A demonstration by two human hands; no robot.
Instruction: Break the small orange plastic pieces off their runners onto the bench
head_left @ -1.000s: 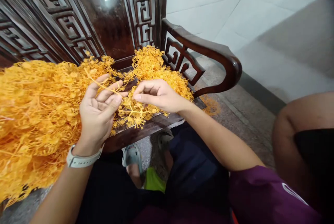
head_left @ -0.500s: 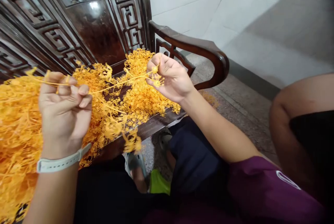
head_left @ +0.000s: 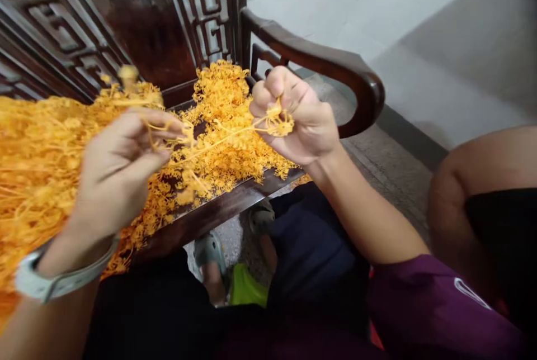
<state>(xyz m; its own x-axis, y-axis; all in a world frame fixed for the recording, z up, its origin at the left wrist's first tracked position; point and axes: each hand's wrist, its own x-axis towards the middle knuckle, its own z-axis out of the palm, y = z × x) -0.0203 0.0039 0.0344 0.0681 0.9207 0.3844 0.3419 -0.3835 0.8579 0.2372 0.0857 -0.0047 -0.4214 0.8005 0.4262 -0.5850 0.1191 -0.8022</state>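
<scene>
Orange sprig (head_left: 226, 135) is now strung taut in the air between both hands, above the wooden bench (head_left: 218, 209); half a second ago it hung slacker with the hands further apart. Right hand (head_left: 300, 119) fingers clamped on its clustered end, left hand (head_left: 121, 170) (blurred, moving) fingers pinched on the stem. Big orange pile (head_left: 37, 159) sits just behind on the seat.

Thin orange plastic sprig (head_left: 235, 133), branching, stretched level between both hands above the pile

Glossy wood bench (head_left: 210, 212), plastic sprigs (head_left: 222, 142).
</scene>
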